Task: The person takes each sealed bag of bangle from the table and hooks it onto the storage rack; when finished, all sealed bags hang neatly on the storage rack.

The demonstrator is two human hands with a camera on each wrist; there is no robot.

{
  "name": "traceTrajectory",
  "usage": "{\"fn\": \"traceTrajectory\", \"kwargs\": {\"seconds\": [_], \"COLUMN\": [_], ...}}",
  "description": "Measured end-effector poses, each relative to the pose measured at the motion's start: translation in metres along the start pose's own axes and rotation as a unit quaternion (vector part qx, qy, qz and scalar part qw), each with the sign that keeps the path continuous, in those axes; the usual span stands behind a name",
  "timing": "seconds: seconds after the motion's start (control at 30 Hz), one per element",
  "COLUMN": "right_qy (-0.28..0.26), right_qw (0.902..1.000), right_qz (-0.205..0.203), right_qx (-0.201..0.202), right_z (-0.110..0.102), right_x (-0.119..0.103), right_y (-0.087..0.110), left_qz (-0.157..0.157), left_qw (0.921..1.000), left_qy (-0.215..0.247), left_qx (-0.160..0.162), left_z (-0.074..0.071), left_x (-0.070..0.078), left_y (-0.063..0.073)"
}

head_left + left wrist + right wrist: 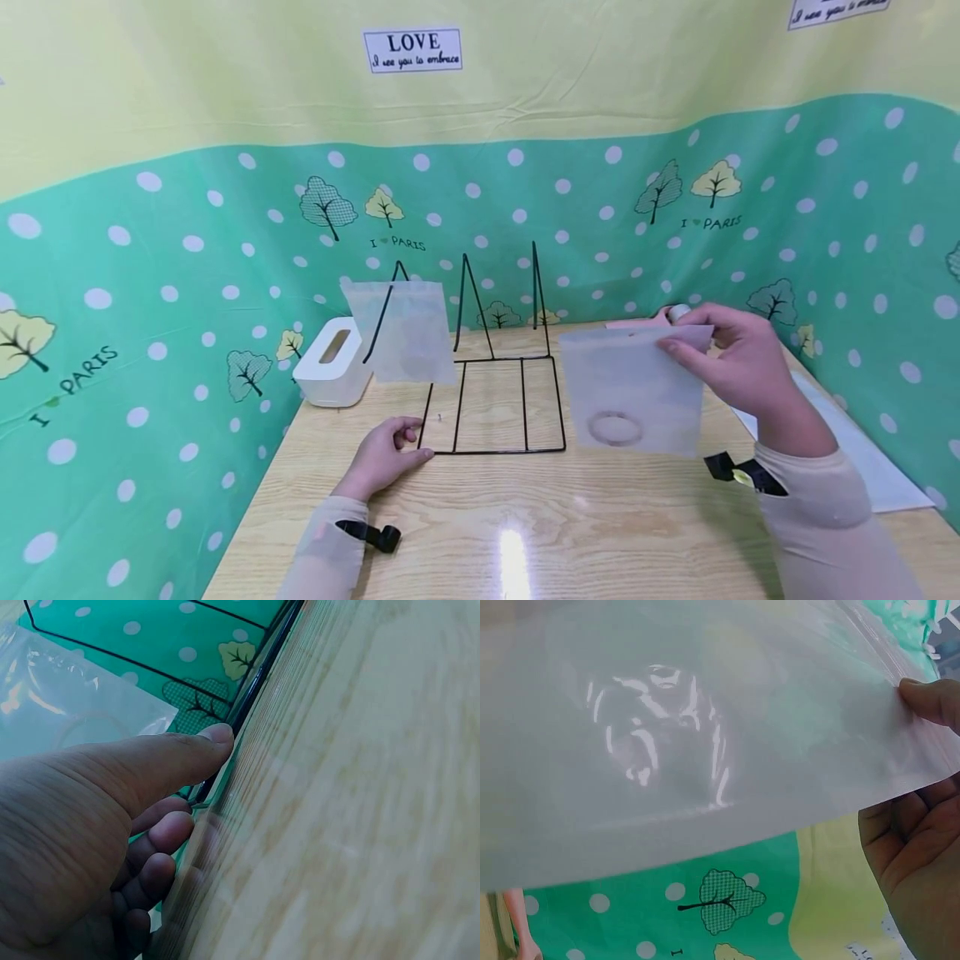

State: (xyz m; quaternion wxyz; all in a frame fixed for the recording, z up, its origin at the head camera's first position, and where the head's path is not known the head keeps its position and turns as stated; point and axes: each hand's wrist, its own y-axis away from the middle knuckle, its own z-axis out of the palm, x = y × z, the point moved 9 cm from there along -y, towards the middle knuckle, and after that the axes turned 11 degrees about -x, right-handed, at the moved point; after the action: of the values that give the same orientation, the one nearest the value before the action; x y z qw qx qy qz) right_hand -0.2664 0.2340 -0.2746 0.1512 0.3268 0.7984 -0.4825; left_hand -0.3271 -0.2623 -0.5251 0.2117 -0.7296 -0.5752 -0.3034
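Observation:
A black wire rack (523, 404) with several upright pointed prongs stands on the table. At its front left corner my left hand (386, 457) grips the frame; in the left wrist view the thumb (214, 739) lies on the dark bar, with the other fingers curled below. My right hand (738, 358) pinches a frosted zip bag (637, 375) by its top right corner, holding it up right of the rack. A bracelet-like ring (615, 428) shows through near the bag's bottom. Another frosted bag (408, 333) hangs at the rack's left prong.
A white tissue box (330, 367) stands left of the rack. Behind the right hand are a pink item (637, 322) and a white cap-like piece (678, 312). A white sheet (847, 450) lies along the right side. Printed green and yellow cloth (510, 192) surrounds the table.

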Motion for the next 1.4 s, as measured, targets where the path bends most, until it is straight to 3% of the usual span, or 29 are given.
{"fn": "traceTrajectory", "kwargs": {"seconds": [0.57, 1.4], "right_qy": [-0.054, -0.114], "right_qw": [0.998, 0.9927], "right_qz": [-0.031, -0.034], "right_qx": [0.008, 0.021], "right_z": [0.012, 0.027], "right_x": [-0.004, -0.018], "right_y": [-0.005, -0.011], "left_qz": [-0.012, -0.01], "left_qw": [0.9999, 0.9999], "left_qy": [0.009, 0.004], "left_qx": [-0.004, 0.0], "left_z": [0.0, -0.001], "left_x": [0.001, 0.004], "left_y": [0.002, 0.003]}}
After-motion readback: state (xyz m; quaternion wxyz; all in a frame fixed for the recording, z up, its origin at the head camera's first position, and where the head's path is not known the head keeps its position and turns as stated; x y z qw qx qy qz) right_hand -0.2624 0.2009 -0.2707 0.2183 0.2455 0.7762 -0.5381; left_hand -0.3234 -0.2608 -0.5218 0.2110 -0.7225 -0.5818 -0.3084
